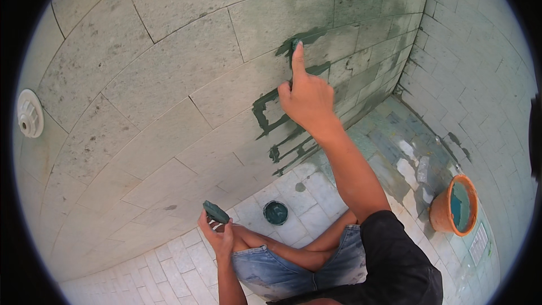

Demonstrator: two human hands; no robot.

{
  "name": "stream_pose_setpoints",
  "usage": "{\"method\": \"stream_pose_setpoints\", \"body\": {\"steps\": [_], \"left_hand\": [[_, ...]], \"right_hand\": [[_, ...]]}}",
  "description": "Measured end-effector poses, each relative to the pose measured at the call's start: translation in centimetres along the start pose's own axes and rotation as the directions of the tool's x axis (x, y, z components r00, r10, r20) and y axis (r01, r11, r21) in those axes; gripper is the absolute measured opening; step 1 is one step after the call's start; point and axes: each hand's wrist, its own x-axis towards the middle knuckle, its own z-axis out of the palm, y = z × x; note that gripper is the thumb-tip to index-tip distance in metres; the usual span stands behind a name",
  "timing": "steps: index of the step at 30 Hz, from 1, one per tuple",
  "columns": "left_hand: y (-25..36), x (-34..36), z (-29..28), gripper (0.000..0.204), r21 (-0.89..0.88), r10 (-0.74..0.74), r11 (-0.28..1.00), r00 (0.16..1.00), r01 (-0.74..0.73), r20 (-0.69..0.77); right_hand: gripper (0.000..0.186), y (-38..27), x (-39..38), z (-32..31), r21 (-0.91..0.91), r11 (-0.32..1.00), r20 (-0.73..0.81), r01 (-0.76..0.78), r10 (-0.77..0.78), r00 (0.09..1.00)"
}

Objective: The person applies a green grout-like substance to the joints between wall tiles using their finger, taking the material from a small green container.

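Dark-green paste (284, 49) marks the wall (169, 51) at twelve o'clock, where uneven pressure from the right hand (309, 99), index extended, palm hidden, could smear it, while the left hand (220, 238) pinches a green lump (215, 212) at seven.

We log a white, round, ribbed fitting (30, 114) at far left. At right we observe an orange, round bucket (438, 214) containing teal liquid, a pale, rectangular, grate-like panel (479, 244) just beside it, and a grey, brick-patterned side wall (480, 79) behind.
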Motion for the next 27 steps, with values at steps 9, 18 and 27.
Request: {"method": "stream_pose_setpoints", "body": {"steps": [9, 18, 27], "left_hand": [[1.3, 0.1, 0.2, 0.081, -0.011, 0.023, 1.0, 1.0, -0.023, 0.013], [0.8, 0.2, 0.3, 0.084, -0.087, -0.011, 0.996, 1.0, 0.01, -0.009], [0.2, 0.1, 0.1, 0.082, -0.056, 0.022, 0.998, 1.0, -0.022, 0.002]], "right_hand": [[0.08, -5.8, 0.9, 0.2, -0.411, 0.911, 0.172, 0.032, 0.043, 0.984], [0.086, 1.2, 0.8, -0.3, 0.798, 0.6, -0.01, -0.062, 0.115, 0.993], [0.092, -0.5, -0.3, 2.6, 0.822, 0.565, 0.053, -0.062, 0.033, 0.998]]}}
